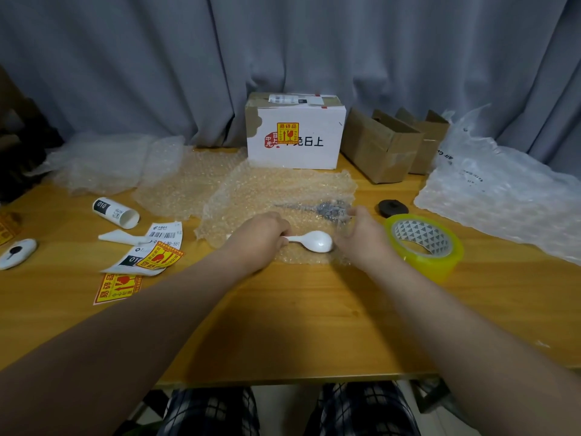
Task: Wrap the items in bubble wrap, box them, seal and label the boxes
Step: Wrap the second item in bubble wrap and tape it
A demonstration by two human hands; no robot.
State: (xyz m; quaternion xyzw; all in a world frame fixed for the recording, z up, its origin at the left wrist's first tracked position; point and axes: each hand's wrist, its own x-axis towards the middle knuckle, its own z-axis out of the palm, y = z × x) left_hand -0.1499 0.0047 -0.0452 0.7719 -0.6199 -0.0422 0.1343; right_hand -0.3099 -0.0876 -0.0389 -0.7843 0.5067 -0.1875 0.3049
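Bubble wrap (276,190) lies spread flat in the middle of a wooden table (314,325), seen from the wearer's own head looking down. A white plastic spoon (316,241) rests on the sheet's near edge, bowl to the right. The left hand (262,232) has its fingers curled tight around the spoon's handle. The right hand (361,234) sits just beside the bowl, fingers closed on the wrap's lifted right edge.

A small grey item (327,207) lies farther back on the same sheet (too blurred to identify). A roll of clear yellowish tape (423,243) stands close to the right wrist, with a black round object (393,208) just behind it.

At the back stands a closed white box (295,136) bearing a yellow and red fragile sticker (287,132). Open brown cardboard boxes (377,146) sit to its right, beside crumpled clear plastic packaging (503,190).

On the left lie a tipped paper cup (114,213), printed shipping labels (157,250) and a loose fragile sticker (116,286). A grey curtain (188,58) hangs behind everything.
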